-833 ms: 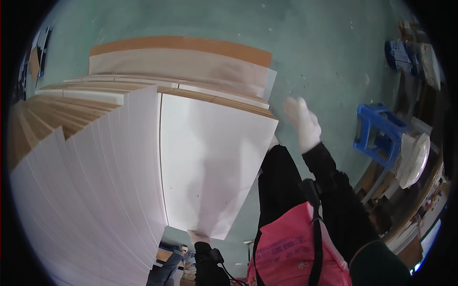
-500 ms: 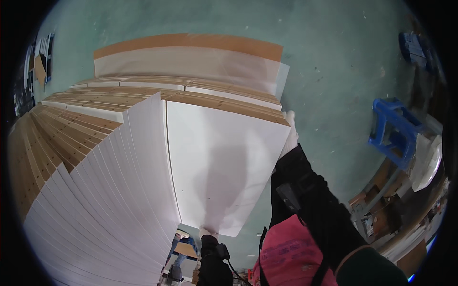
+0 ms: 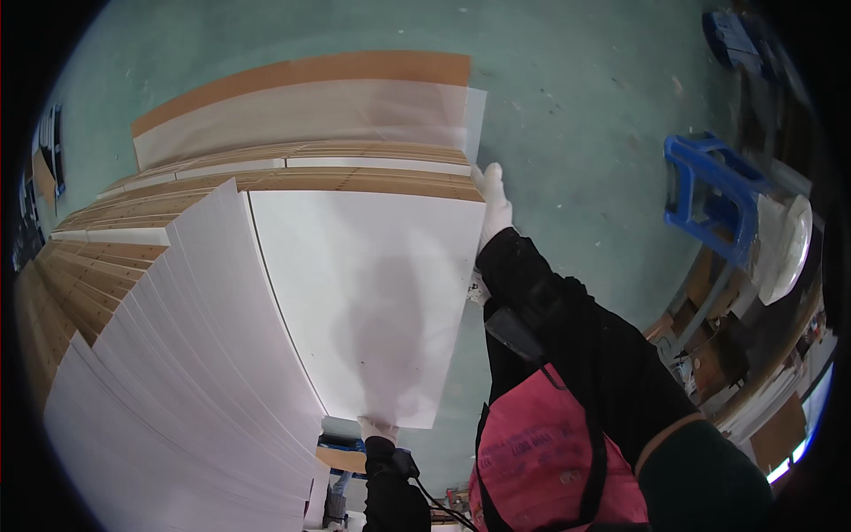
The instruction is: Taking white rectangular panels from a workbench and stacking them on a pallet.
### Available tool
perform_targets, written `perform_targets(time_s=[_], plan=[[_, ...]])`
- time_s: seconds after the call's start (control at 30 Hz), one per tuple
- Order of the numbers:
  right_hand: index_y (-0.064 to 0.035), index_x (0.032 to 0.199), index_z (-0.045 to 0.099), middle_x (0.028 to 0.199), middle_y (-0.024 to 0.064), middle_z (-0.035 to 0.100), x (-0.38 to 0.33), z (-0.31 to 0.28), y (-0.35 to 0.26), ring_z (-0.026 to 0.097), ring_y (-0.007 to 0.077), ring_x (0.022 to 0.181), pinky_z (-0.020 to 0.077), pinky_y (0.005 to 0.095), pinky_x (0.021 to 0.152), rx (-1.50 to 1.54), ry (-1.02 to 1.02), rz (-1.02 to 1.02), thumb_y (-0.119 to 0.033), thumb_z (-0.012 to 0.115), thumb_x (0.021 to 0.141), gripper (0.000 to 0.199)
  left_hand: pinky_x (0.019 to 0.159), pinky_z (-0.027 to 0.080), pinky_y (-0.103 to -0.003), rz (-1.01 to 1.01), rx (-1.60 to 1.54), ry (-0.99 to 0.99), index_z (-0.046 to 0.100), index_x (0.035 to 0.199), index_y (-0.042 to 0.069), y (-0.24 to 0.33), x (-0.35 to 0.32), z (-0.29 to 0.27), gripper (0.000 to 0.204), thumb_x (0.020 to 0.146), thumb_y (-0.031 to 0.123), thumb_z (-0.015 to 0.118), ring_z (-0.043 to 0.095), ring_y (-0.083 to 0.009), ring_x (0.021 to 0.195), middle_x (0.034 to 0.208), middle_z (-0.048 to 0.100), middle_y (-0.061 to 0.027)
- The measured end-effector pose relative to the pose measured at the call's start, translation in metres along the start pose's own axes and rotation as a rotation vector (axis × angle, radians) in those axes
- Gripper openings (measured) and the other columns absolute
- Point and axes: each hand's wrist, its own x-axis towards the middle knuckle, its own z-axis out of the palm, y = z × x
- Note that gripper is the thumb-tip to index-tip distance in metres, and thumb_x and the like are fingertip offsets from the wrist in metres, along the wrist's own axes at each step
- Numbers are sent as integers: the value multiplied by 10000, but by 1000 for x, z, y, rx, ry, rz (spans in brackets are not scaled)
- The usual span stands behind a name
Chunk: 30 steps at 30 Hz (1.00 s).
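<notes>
A large white panel with a brown far edge stands at the front of a row of similar upright panels. My left hand, in a white glove, is closed over the panel's near edge, its fingers partly hidden. At the far right corner, my gloved right hand grips the panel's side edge. One digit points up apart from the others, and part of the hand is hidden by the panel. A narrow dark gap separates this panel from the one beside it on the left.
Behind the row lies a flat sheet with a brown border on the green floor. To the right stands a blue plastic stool beside a plastic-wrapped white item. A pink apron covers my front.
The view has shifted, so the panels and stool appear farther left. My right hand now shows more fully at the panel's corner, with a digit raised. My left hand stays on the near edge.
</notes>
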Motion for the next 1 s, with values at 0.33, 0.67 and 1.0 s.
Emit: perform_targets(time_s=[0.33, 0.67, 1.0], plan=[[-8, 1188, 518, 1006, 233, 639, -138, -116, 61, 609, 404, 964, 477, 452, 822, -1712, -744, 23, -262, 326, 985, 378, 960, 442, -563, -164, 717, -348, 393, 1386, 78, -39, -62, -42, 666, 976, 592, 289, 480, -313, 1256, 1353, 505, -149], [-14, 925, 577, 929, 243, 642, -205, -280, 53, 637, 415, 883, 506, 504, 741, -1659, -186, -415, -176, 428, 891, 223, 912, 502, -406, -79, 1193, -720, 468, 1307, 5, -85, -97, 55, 698, 973, 596, 301, 610, -263, 1087, 1224, 613, -136], [-11, 1063, 659, 905, 66, 684, -397, -507, 52, 609, 131, 767, 490, 282, 716, -572, 441, -59, -383, 521, 937, 416, 986, 396, -454, 381, 1902, -734, 508, 1323, 133, -113, -116, 121, 585, 930, 560, 430, 506, -254, 1198, 1312, 553, -46]])
